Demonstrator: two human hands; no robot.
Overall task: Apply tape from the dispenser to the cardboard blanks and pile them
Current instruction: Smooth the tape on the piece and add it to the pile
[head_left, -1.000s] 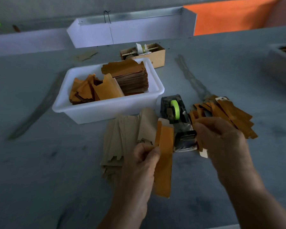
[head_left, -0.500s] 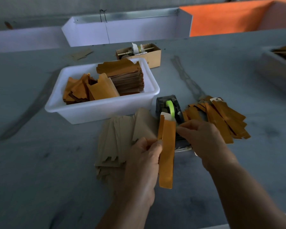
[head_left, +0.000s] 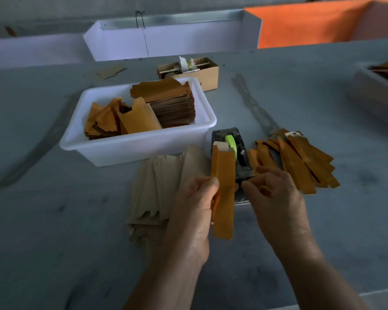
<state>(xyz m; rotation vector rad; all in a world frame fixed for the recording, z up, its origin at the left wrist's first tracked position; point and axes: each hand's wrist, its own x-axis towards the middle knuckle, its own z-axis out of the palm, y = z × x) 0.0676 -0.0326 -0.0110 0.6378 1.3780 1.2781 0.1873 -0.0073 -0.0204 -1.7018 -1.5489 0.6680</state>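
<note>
A grey table [head_left: 54, 220] fills the view, scuffed with dark streaks; at its far edge, at 12 o'clock, stands a white trough [head_left: 170, 41] with an orange panel [head_left: 305, 25] at 1 o'clock. One white tub [head_left: 134, 146] sits at 11 o'clock from the hands, holding a stack of brown blanks and a loose heap of orange ones; one small carton [head_left: 199, 73] stands behind it; a second tub [head_left: 376, 90], blurred, is at 2 o'clock. One dispenser [head_left: 231, 153] with a green roll lies just right of the white tub. The left hand [head_left: 195, 206] pinches one folded blank [head_left: 223, 191] upright, thumb on its face, just in front of the dispenser. The right hand [head_left: 276, 198] has its fingers curled, thumb and forefinger meeting near the dispenser's front; whether they hold tape I cannot tell. A fan of taped blanks [head_left: 300, 159] lies at 2 o'clock, too overlapped to count; a pale pile [head_left: 161, 184] lies at 9 o'clock under the left hand.
</note>
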